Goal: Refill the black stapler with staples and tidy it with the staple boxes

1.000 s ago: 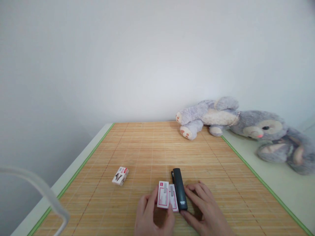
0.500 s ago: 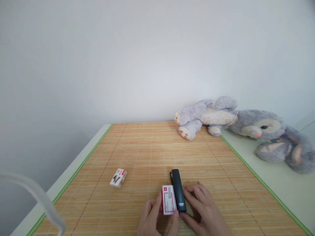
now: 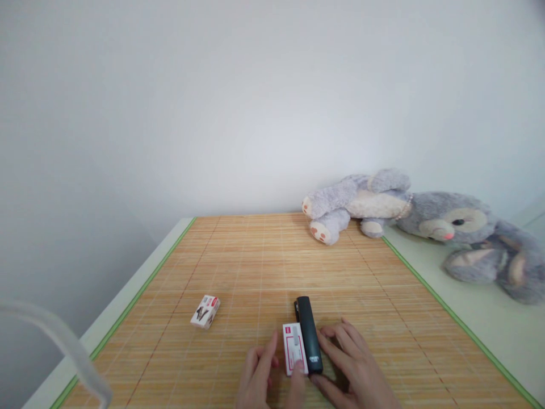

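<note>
A black stapler (image 3: 309, 335) lies lengthwise on the bamboo mat, its far end pointing at the wall. Close against its left side is a small white box with red print (image 3: 293, 346). My right hand (image 3: 355, 363) holds the stapler, fingers along its right side and thumb at its near end. To the left of the white box is my left hand (image 3: 259, 378), fingers apart and a gap between the index finger and the box. Its thumb, blurred, covers the box's near end; whether it touches is unclear. Farther left sits another small box with a dark staple-like picture (image 3: 205, 311).
The bamboo mat (image 3: 264, 261) with green edging covers a pale table. A grey plush rabbit (image 3: 378, 204) lies along the back right, against the white wall (image 3: 255, 102). A pale curved cable or strap (image 3: 63, 338) crosses the lower left.
My left index finger has come away from the white box's side, and the thumb has moved up over its near end. The right hand stays at the stapler. The view shifted slightly.
</note>
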`<action>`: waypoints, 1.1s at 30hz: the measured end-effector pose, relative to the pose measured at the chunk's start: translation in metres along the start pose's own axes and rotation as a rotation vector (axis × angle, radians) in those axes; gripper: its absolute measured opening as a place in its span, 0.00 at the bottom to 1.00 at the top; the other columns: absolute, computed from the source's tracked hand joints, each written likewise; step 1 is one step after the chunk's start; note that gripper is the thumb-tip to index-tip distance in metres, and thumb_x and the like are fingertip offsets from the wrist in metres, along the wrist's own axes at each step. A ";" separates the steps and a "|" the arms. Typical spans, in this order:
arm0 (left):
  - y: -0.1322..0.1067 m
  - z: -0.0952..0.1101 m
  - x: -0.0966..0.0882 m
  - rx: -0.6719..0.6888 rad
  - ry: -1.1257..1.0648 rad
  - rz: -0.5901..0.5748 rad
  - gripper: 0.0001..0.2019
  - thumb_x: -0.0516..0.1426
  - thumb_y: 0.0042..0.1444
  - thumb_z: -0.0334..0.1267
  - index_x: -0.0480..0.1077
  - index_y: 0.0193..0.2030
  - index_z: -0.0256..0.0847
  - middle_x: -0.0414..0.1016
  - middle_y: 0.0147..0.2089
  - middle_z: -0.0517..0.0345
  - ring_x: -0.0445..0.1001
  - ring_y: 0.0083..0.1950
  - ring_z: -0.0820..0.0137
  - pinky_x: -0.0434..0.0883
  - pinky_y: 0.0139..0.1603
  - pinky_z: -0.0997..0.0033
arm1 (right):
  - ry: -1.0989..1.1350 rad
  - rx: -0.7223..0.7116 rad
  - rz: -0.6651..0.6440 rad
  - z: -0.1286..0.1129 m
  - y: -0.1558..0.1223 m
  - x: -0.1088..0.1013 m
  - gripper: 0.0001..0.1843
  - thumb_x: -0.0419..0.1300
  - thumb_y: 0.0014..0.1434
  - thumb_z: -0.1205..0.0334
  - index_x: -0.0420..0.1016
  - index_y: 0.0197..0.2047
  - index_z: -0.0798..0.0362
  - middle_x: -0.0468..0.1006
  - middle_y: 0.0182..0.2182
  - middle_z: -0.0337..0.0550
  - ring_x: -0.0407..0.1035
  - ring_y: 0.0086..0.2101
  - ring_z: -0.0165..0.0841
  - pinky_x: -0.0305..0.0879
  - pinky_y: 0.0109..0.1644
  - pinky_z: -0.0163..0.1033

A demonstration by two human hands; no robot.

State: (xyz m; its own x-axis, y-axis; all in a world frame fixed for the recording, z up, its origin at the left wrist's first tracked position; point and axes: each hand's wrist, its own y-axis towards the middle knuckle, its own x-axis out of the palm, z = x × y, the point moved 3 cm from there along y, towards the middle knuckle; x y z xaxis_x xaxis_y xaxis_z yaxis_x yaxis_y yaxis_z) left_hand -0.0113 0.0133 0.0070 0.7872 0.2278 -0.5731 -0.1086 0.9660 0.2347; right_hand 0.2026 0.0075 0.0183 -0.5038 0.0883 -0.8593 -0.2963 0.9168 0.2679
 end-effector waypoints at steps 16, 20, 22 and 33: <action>0.126 -0.056 -0.080 -0.332 -0.097 -0.065 0.24 0.64 0.51 0.61 0.82 0.42 0.41 0.86 0.39 0.49 0.83 0.43 0.52 0.76 0.48 0.54 | 0.054 0.071 0.025 0.004 0.000 0.006 0.42 0.73 0.58 0.52 0.68 0.72 0.48 0.77 0.56 0.52 0.70 0.56 0.51 0.72 0.62 0.57; 0.122 -0.031 -0.030 -0.297 -0.289 -0.227 0.27 0.63 0.55 0.57 0.80 0.52 0.36 0.86 0.38 0.49 0.84 0.38 0.59 0.80 0.41 0.60 | 0.034 0.111 0.041 0.003 0.001 0.007 0.43 0.74 0.56 0.49 0.69 0.71 0.47 0.79 0.50 0.50 0.71 0.52 0.50 0.74 0.57 0.54; 0.118 -0.019 -0.011 -0.280 -0.359 -0.287 0.27 0.64 0.56 0.55 0.80 0.54 0.34 0.86 0.40 0.47 0.84 0.38 0.59 0.80 0.40 0.61 | 0.018 0.113 0.024 0.002 0.002 0.008 0.38 0.74 0.56 0.48 0.74 0.67 0.46 0.80 0.48 0.49 0.72 0.49 0.49 0.74 0.54 0.53; 0.098 0.005 0.014 -0.221 -0.437 -0.371 0.22 0.63 0.59 0.50 0.82 0.51 0.36 0.87 0.44 0.45 0.85 0.43 0.58 0.80 0.47 0.59 | -0.031 0.120 0.047 -0.002 0.003 0.010 0.29 0.75 0.56 0.47 0.79 0.59 0.43 0.80 0.46 0.45 0.72 0.48 0.47 0.67 0.55 0.52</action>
State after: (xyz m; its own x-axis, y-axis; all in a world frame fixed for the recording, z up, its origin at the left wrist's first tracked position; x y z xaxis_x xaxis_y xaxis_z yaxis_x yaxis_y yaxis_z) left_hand -0.0078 0.1105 0.0254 0.9677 -0.1546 -0.1991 0.1338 0.9844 -0.1138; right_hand 0.1953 0.0103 0.0107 -0.4886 0.1423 -0.8608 -0.1726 0.9513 0.2553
